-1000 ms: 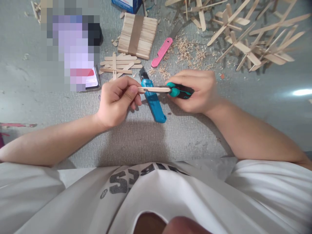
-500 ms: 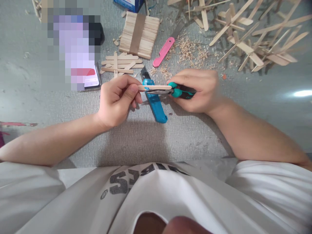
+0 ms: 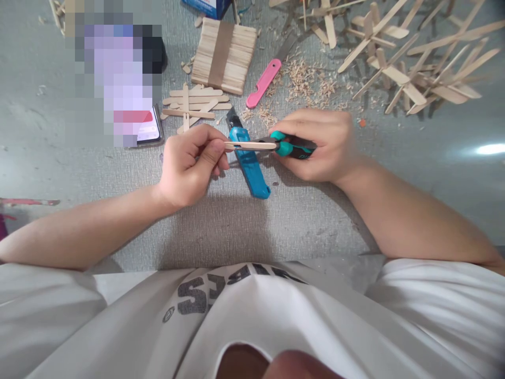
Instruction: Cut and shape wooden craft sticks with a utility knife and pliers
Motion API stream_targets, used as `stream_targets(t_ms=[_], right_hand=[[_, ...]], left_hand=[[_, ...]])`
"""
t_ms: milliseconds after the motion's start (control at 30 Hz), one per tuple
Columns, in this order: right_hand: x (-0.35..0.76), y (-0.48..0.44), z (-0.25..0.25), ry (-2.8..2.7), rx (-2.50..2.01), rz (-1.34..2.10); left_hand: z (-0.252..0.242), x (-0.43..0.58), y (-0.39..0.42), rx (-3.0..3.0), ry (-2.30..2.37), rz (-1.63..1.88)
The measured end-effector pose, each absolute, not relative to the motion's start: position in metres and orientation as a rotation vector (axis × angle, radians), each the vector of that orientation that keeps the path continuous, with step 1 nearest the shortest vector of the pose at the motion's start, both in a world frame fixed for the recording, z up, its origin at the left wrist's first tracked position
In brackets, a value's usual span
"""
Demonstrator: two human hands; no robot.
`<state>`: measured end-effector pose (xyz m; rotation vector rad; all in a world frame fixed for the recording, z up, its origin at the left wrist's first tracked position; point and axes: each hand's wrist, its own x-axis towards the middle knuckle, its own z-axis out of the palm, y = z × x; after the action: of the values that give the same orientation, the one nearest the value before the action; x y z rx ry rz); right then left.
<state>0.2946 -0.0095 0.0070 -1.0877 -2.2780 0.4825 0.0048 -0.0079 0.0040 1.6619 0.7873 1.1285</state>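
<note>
My left hand (image 3: 187,168) pinches one end of a wooden craft stick (image 3: 254,146) between thumb and fingers. The stick lies level, pointing right along the jaws of a pair of pliers (image 3: 284,148) with black and teal handles. Those handles are wrapped in my right hand (image 3: 325,142); the jaws are partly hidden by the stick, so whether they grip it cannot be made out. Beneath both tools, a blue utility knife (image 3: 252,173) rests on the table, its blade end pointing away from me.
Beyond my hands are loose craft sticks (image 3: 197,100), a banded bundle of sticks (image 3: 239,55), a pink folding knife (image 3: 264,84) and wood shavings (image 3: 305,81). Assembled stick frames (image 3: 398,73) crowd the far right. A phone (image 3: 149,130) lies left, partly blurred.
The craft stick has shifted slightly toward me and now overlaps the pliers' jaws, which showed on its near side before. Both hands stay almost where they were.
</note>
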Motion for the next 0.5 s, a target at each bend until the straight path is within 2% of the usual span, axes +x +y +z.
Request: stream_targets(t_ms=[267, 500], right_hand=[[0.2909, -0.0130, 0.0131, -2.234, -1.244, 0.623], [0.2923, -0.0120, 0.0115, -2.298, -1.262, 0.533]], left_hand=[[0.0086, 0.0059, -0.0130, 1.669, 0.908, 1.099], [0.0104, 0.0064, -0.0164, 1.708, 0.937, 1.107]])
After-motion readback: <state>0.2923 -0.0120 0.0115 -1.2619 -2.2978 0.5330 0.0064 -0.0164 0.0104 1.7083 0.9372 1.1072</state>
